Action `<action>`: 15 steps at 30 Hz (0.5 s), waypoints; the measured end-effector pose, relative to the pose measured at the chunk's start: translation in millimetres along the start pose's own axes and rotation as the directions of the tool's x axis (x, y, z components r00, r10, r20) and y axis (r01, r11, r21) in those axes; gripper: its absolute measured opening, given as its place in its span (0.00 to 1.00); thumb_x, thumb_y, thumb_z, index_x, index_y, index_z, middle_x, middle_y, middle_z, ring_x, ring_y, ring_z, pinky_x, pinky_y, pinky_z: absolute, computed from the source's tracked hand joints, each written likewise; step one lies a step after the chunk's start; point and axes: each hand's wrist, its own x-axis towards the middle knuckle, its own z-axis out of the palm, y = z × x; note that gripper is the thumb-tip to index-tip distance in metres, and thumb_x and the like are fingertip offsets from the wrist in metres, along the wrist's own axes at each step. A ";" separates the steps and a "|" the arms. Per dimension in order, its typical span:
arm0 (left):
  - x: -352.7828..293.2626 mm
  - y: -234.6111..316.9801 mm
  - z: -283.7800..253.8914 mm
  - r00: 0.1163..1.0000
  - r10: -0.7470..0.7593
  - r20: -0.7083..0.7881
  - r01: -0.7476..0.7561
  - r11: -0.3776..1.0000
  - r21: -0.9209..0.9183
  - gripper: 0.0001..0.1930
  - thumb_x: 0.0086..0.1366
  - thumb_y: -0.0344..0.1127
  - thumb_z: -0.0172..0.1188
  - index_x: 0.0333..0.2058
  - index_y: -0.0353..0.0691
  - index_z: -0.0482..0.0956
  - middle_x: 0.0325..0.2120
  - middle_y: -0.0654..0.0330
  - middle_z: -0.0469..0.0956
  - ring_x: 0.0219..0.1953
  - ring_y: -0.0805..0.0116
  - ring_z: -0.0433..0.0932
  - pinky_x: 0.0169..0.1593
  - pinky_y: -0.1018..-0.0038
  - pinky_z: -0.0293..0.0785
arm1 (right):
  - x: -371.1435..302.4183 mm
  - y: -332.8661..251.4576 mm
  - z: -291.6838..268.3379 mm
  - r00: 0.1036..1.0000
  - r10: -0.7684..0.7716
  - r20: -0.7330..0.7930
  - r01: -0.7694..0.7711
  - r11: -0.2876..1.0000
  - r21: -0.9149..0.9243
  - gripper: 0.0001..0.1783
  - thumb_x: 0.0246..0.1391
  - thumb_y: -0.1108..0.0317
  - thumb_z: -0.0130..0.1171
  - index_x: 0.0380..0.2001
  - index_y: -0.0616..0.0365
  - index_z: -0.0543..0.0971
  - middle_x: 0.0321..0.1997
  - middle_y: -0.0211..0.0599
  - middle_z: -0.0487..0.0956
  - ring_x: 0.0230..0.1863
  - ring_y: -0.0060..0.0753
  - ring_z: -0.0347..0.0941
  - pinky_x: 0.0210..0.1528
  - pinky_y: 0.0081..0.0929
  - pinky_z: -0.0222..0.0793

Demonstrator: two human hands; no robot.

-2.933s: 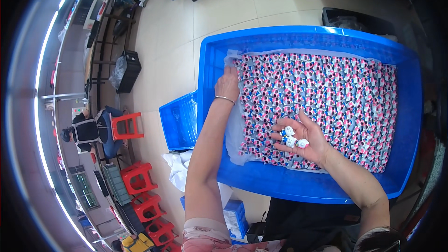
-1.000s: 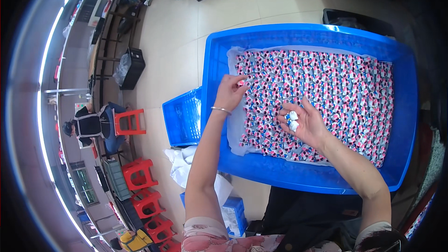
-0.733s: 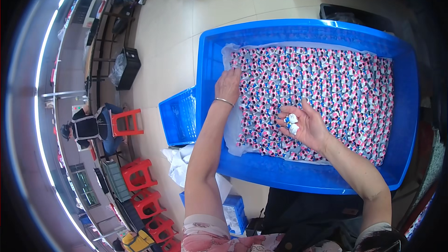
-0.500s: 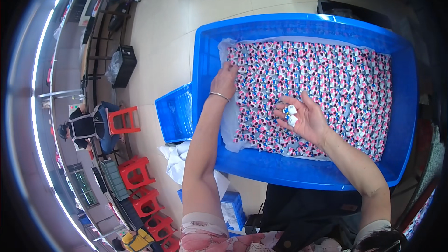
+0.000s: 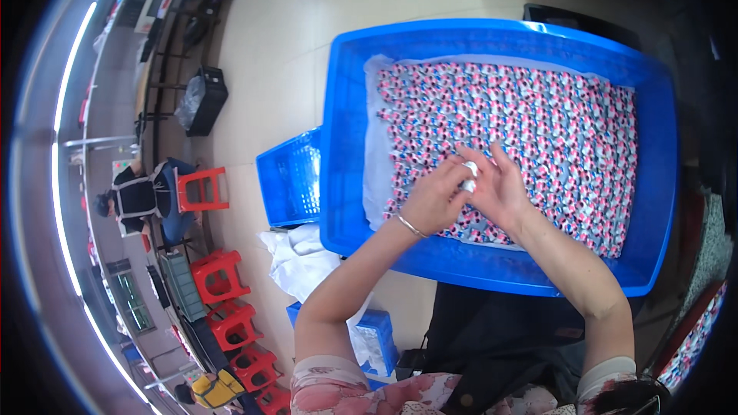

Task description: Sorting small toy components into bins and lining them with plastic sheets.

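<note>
A large blue plastic bin (image 5: 496, 277) is lined with a white sheet (image 5: 377, 177). On the sheet stand close rows of small pink, white and blue figurines (image 5: 530, 123). Above their near-left part my two hands meet. My right hand (image 5: 503, 196), palm up and cupped, holds a few small white figurines (image 5: 470, 177). My left hand (image 5: 434, 204), with a bracelet on its wrist, reaches into that palm, thumb and fingers pinched at one of the white pieces. My fingers partly cover the pieces.
Left of the bin stand a smaller blue crate (image 5: 290, 177) and white sheeting (image 5: 300, 257). Red stools (image 5: 219, 277) line a bench at the left, where a person (image 5: 146, 194) sits. A black crate (image 5: 207, 100) holds a plastic bag.
My left hand has left the figurines at the bin's left side and come right and nearer, to my right palm. My right hand stays about where it was, still holding white figurines.
</note>
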 end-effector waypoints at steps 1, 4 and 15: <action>-3.8 1.9 1.2 0.999 0.041 0.031 -0.043 0.998 0.054 0.13 0.51 0.27 0.64 0.38 0.42 0.76 0.39 0.54 0.72 0.32 0.62 0.76 0.35 0.70 0.76 | -0.5 2.3 0.4 0.997 -0.028 -0.067 0.027 1.000 -0.011 0.33 0.63 0.42 0.34 0.50 0.61 0.71 0.47 0.41 0.74 0.50 0.38 0.69 0.55 0.37 0.63; -1.5 5.2 -3.4 0.991 0.119 0.054 -0.119 0.993 -0.002 0.14 0.51 0.26 0.64 0.38 0.41 0.76 0.39 0.55 0.69 0.34 0.62 0.75 0.36 0.74 0.75 | -3.1 1.3 -2.0 0.999 -0.025 -0.035 0.026 1.000 0.003 0.33 0.63 0.42 0.35 0.50 0.61 0.71 0.45 0.43 0.75 0.50 0.38 0.69 0.55 0.39 0.62; 18.5 -64.0 -69.8 0.942 -0.321 -0.098 0.316 0.947 -0.063 0.14 0.57 0.24 0.58 0.43 0.37 0.75 0.35 0.61 0.72 0.36 0.74 0.74 0.37 0.78 0.72 | 4.4 -10.3 -2.5 0.995 -0.030 -0.100 0.018 0.993 -0.118 0.31 0.62 0.41 0.38 0.46 0.60 0.73 0.45 0.41 0.75 0.54 0.37 0.69 0.59 0.39 0.59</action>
